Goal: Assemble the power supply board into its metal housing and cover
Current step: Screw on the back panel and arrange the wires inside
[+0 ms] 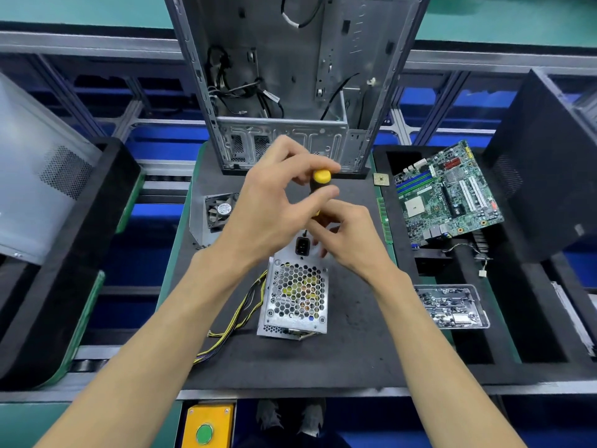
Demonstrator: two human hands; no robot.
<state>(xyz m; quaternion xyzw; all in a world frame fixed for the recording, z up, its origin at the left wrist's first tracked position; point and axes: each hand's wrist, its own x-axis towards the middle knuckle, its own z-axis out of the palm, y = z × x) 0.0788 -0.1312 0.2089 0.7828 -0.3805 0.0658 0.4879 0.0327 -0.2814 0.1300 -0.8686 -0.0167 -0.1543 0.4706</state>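
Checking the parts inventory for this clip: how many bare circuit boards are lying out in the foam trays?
1: a green motherboard lies tilted in the black foam tray at right. The power supply board sits inside its perforated metal housing; others may be hidden.

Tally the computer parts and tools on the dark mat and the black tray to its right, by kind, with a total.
Power supply unit: 1
Screwdriver, in both hands: 1
Cooling fan: 1
Open computer case: 1
Motherboard: 1
Processor chip: 1
Memory stick: 1
Small metal-cased board: 1
Total: 8
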